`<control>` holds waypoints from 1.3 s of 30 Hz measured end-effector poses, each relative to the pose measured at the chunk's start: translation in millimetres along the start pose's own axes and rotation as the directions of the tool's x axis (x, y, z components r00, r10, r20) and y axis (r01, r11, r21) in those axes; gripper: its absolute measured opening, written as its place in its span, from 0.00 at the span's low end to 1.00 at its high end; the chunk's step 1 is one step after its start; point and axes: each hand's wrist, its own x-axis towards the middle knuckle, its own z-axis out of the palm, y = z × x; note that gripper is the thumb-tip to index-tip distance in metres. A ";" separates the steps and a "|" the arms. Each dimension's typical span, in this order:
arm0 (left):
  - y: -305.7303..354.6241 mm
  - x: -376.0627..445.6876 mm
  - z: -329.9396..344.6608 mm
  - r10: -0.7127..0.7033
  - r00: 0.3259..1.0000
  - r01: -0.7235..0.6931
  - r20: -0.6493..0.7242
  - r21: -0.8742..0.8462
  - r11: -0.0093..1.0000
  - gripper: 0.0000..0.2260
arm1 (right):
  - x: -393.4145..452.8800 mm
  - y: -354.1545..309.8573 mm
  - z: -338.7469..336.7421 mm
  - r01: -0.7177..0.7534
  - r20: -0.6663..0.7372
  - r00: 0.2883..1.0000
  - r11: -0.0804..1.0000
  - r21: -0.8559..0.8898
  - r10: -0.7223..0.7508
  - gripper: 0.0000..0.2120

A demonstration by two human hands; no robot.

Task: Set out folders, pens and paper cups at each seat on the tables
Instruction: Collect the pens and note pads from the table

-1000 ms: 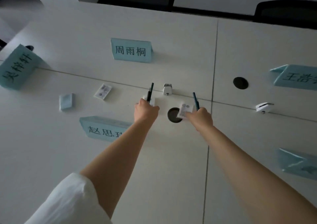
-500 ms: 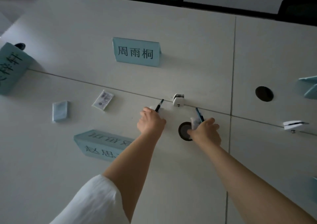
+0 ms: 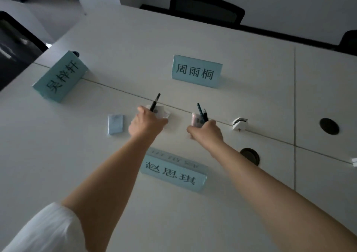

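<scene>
My left hand point(image 3: 146, 123) is closed around a black pen point(image 3: 155, 102) that sticks up and away, along with a small white packet point(image 3: 163, 112) showing past the fingers. My right hand point(image 3: 206, 131) grips two dark pens point(image 3: 201, 112) and a small pinkish packet point(image 3: 195, 119). Both hands hover over the white table point(image 3: 251, 89), between the far name card point(image 3: 196, 71) and the near name card point(image 3: 174, 171). No folders or paper cups are in view.
A third light blue name card point(image 3: 59, 77) stands at the left. A small pale blue packet point(image 3: 115, 124) lies left of my left hand. A white clip point(image 3: 239, 123) and two round cable holes point(image 3: 329, 126) point(image 3: 249, 156) sit to the right. Black chairs point(image 3: 204, 10) line the far edge.
The view has swung left and both hands have travelled left with their pens. My left hand now covers the spot where a loose white packet lay. The cable hole is now behind my right forearm.
</scene>
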 end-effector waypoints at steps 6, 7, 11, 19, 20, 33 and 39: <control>-96.3 49.3 -46.9 -0.087 0.983 0.104 -0.160 0.100 0.990 0.24 | 21.0 -58.4 60.7 -0.063 0.141 0.989 0.994 0.087 0.050 0.26; -102.9 53.1 -49.4 -0.088 0.981 0.109 -0.175 0.119 0.987 0.24 | 26.0 -61.0 65.4 -0.088 0.142 0.987 0.991 0.099 0.074 0.25; -120.5 75.5 -42.1 -0.076 0.987 0.096 -0.142 0.143 0.985 0.22 | 46.8 -76.9 94.0 -0.168 0.083 0.983 0.983 0.076 0.162 0.24; -129.4 109.7 -0.6 -0.075 0.992 0.094 -0.105 0.191 0.977 0.25 | 84.4 -91.7 148.5 -0.219 -0.080 0.972 0.974 0.053 0.222 0.30; -129.4 111.2 3.2 -0.080 0.991 0.099 -0.106 0.191 0.977 0.25 | 86.5 -91.5 151.3 -0.207 -0.097 0.973 0.978 0.025 0.208 0.31; -130.0 84.9 -9.4 -0.137 0.979 0.152 -0.153 0.090 0.984 0.26 | 64.5 -74.4 131.0 -0.091 -0.044 0.996 0.965 -0.245 0.083 0.34; -114.5 25.4 -54.0 -0.139 0.973 0.132 -0.183 -0.049 0.990 0.26 | 9.1 -78.2 78.5 0.057 -0.022 0.998 0.990 -0.132 -0.060 0.35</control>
